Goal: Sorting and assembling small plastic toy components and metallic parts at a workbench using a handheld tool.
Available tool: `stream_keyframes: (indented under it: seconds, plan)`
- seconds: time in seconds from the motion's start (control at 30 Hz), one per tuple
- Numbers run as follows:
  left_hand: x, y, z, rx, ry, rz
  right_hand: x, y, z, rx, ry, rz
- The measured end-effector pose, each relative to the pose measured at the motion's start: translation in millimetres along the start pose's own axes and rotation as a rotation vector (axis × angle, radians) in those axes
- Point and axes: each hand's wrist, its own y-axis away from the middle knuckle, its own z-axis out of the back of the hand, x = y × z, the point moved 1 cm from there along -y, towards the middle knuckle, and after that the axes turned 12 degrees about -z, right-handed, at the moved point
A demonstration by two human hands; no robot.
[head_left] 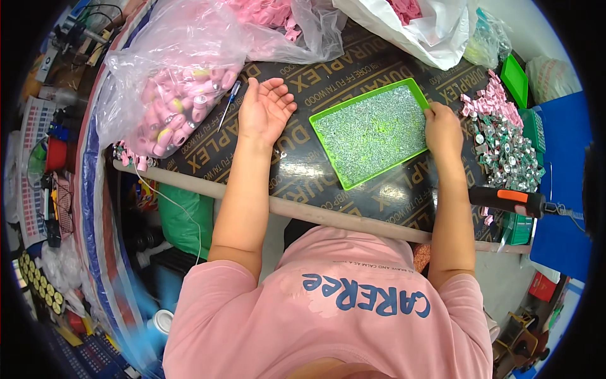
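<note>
Your right hand [444, 131] holds green tray [386, 169] by its edge; left hand [267, 115] palm up, fingers loosely spread, near screwdriver [235, 92].

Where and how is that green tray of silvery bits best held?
Probably take the tray by its raised rim, coming from the right, where the right hand grips it. It lies flat, and its thin upright wall suits a pinch.
</note>
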Motion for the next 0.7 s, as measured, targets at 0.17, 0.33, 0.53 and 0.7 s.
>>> stream_keyframes:
  seconds: [0.17, 0.33, 0.53, 0.7]
  plan:
    - [1, -2, 5, 0.038, 0.011, 0.015, 0, -2, -9, -0.038, 0.197, -0.025]
    - [1, -3, 5, 0.012, -0.005, 0.013, 10, 2, 8, 0.109, 0.106, -0.059]
    - [0, -1, 2, -0.022, -0.038, 0.006, 13, 4, 12, 0.076, 0.179, -0.070]
    - [1, -3, 5, 0.034, -0.016, 0.018, 12, 2, 19, 0.097, 0.167, -0.039]
